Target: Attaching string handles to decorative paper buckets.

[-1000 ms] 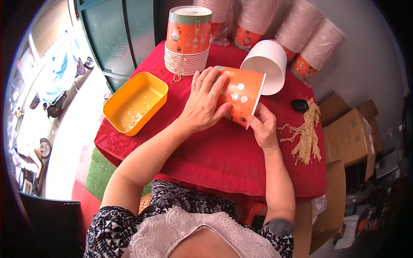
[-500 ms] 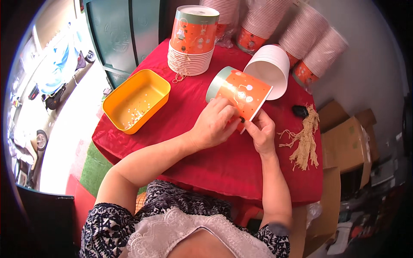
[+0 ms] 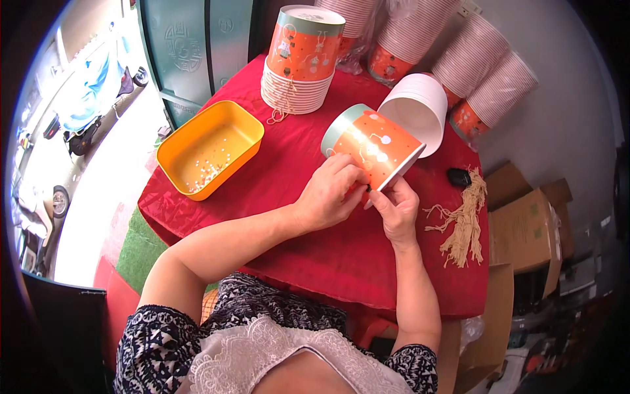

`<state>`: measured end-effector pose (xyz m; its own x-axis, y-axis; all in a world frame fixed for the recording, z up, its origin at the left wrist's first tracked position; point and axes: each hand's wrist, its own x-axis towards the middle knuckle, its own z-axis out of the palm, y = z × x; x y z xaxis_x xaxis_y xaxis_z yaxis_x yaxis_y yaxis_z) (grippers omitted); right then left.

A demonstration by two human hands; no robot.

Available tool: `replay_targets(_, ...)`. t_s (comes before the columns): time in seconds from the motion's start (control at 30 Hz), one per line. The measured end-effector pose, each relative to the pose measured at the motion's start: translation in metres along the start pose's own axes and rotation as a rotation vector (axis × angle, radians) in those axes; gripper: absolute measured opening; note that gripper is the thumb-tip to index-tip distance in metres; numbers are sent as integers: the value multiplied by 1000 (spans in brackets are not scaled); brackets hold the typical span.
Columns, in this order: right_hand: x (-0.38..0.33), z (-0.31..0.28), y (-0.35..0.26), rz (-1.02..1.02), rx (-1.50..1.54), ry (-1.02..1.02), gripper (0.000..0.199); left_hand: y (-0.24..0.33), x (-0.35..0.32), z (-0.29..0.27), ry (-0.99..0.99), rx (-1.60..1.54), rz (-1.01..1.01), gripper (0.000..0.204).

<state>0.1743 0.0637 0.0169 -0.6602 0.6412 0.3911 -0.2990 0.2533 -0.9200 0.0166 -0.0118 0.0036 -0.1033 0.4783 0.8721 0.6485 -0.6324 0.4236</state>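
1 cup (image 3: pixel 377 146), R hand (image 3: pixel 399 213) at rim, bare cloth (image 3: pixel 293 148) L twd tub (image 3: pixel 226 173).

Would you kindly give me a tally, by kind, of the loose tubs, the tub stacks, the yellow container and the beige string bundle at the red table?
Loose orange tub: 1
White tub on its side: 1
Front tub stack: 1
Back tub stacks: 4
Yellow container: 1
Beige string bundle: 1
Total: 9, each stack counted once
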Motion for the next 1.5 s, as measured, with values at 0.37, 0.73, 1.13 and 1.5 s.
replay_targets(0.37, -1, 6, 5, -10, 33, 60, 19, -2, -3, 3, -4, 23, -54, 27)
replay_targets(0.73, -1, 8, 6, -17, 10, 59, 18, -3, -4, 1, 10, 18, -56, 27)
replay_targets(1.13, -4, 17, 11, -50, -9, 115, 17, -5, -6, 2, 10, 25, -96, 27)
replay_targets(1.5, -4, 19, 17, -92, -36, 181, 7, -6, -5, 1, 26, 33, -90, 24)
